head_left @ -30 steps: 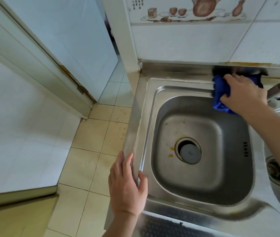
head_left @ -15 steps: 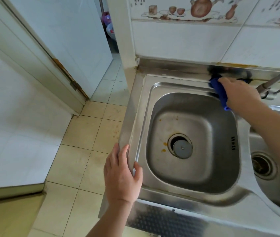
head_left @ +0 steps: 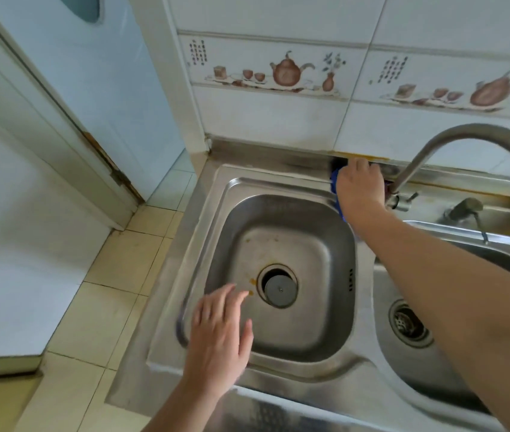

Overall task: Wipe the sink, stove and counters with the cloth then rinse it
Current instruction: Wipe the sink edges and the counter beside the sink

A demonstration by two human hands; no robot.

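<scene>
- My right hand [head_left: 360, 185] lies on the blue cloth [head_left: 335, 182], pressing it onto the back ledge of the sink [head_left: 278, 173] right where the steel meets the wall tiles; whether my fingers curl into the cloth or lie flat on it I cannot tell, since the fingertips are hidden at the wall edge.
- Only a thin strip of the cloth shows, along the left side of that hand and under the wrist.
- My left hand [head_left: 219, 335] is loose and holds nothing, fingers spread and fairly straight, over the near-left rim of the left basin; whether it touches the steel I cannot tell.
- Just past my left fingertips is the drain [head_left: 278, 286] with its grey stopper, and small orange stains beside it.
- Just right of my right hand the faucet [head_left: 471, 141] arches, its spout end close to my knuckles.
- Under my right forearm is the second basin, its strainer [head_left: 409, 322] showing.
- Beyond my right hand, the wall tiles [head_left: 278, 73] carry a teapot pattern.
- Left of my left hand are beige floor tiles [head_left: 113, 269] and a pale door [head_left: 69, 73].
</scene>
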